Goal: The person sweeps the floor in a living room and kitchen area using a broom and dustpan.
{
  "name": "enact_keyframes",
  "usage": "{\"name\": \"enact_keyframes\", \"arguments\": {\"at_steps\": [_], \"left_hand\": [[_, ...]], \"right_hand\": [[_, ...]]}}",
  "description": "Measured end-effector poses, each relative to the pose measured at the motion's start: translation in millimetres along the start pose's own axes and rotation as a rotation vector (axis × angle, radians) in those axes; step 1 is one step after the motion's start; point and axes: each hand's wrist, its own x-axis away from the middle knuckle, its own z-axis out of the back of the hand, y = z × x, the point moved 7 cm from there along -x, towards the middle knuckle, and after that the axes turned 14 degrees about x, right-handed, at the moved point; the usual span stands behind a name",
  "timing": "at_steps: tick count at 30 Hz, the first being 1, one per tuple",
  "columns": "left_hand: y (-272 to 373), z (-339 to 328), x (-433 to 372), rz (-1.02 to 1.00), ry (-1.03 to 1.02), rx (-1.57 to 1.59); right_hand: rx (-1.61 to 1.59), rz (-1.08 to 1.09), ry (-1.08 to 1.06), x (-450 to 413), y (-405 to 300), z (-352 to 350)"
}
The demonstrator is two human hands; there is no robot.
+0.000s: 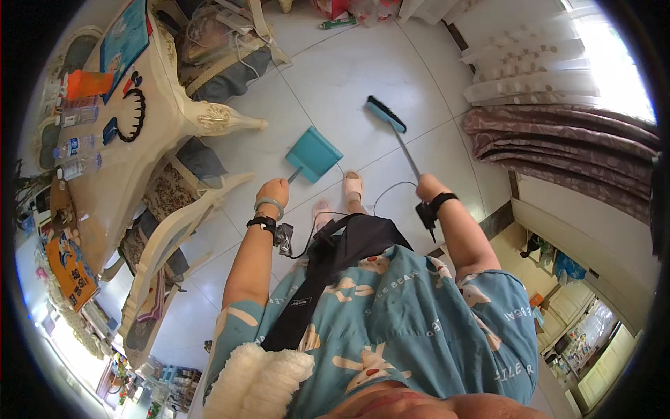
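Note:
My left hand point(273, 194) is closed around the handle of a teal long-handled dustpan point(315, 153), whose pan is by the floor ahead of my feet. In my right hand point(431, 187) is the grey stick of a broom point(386, 113). The broom's teal head has black bristles and lies to the right of the dustpan, apart from it. Each wrist wears a black strap with a device and cable, and a bangle circles the left wrist. Pink slippers point(353, 183) are on my feet between the two tools.
A cream table point(157, 112) with bottles stands on the left, with carved chairs point(172, 225) around it. Patterned curtains point(560, 139) hang by the window at right. A green box point(337, 23) and plastic bags point(372, 11) lie on the tiled floor point(356, 57) at the far end.

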Motion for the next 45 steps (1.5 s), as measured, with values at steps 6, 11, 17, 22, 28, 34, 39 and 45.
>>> {"name": "enact_keyframes", "arguments": {"at_steps": [6, 11, 17, 22, 28, 34, 39, 45], "left_hand": [[7.6, 2.2, -0.8, -0.025, -0.016, -0.034], [-4.4, -0.8, -2.6, -0.034, -0.023, -0.016], [-46.8, 0.2, 17.7, -0.042, -0.05, 0.135], [-104.1, 12.9, 65.0, 0.115, -0.047, 0.347], [-198.2, 0.5, 119.3, 0.34, -0.007, 0.473], [-245.6, -23.7, 160.0, 0.459, 0.029, 0.409], [-272.8, -36.7, 167.8, 0.514, 0.076, 0.358], [-279.9, -36.0, 172.0, 0.456, 0.164, 0.374]], "right_hand": [[0.036, 0.212, 0.039, 37.5, -21.1, -23.2], [-0.305, 0.238, 0.002, 53.1, 3.5, -19.9], [-0.416, 0.146, 0.191, 38.8, 46.3, -3.1], [-0.472, 0.029, 0.269, -24.0, 38.1, 62.9], [0.603, 0.385, 0.169, -108.8, -47.7, 69.6], [0.22, 0.348, 0.119, 2.5, -142.9, 39.5], [0.364, 0.551, -0.086, 55.5, -205.8, 13.2], [0.369, 0.752, -0.22, 30.7, -232.8, -43.8]]}}
